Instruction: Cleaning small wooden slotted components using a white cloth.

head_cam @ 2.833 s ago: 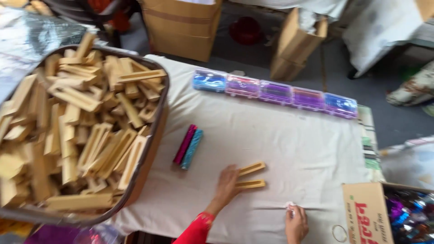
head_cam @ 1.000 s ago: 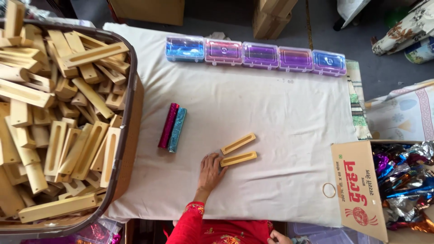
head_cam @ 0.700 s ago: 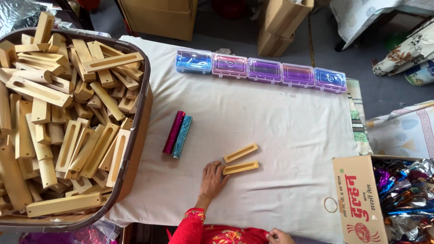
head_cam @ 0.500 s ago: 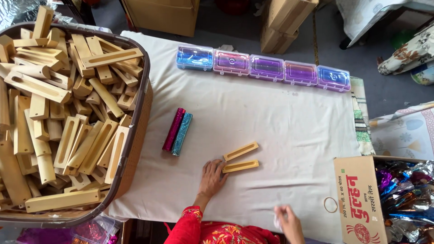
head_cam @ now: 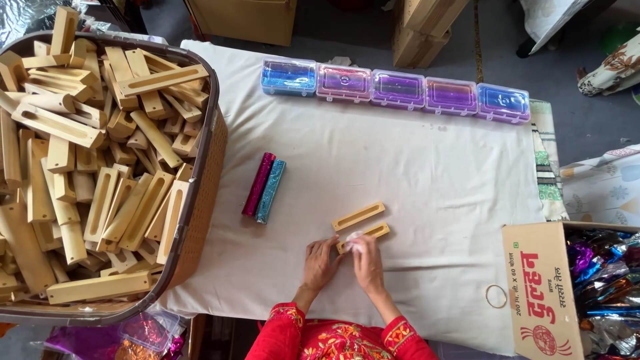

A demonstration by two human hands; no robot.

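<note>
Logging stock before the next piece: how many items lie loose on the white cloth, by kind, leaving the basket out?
Slotted wooden blocks: 2
Glitter rolls: 2, one magenta, one teal
Clear lidded boxes: 5
Ring: 1
Total: 10
The left hand and right hand meet at the nearer block.

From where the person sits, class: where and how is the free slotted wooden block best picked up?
Pinch the farther slotted wooden block across its narrow width at mid-length, coming from above. It lies flat on the white cloth, slanted, with both long edges clear; the nearer block beside it is under the hands, so keep the fingers on the far side.
</note>
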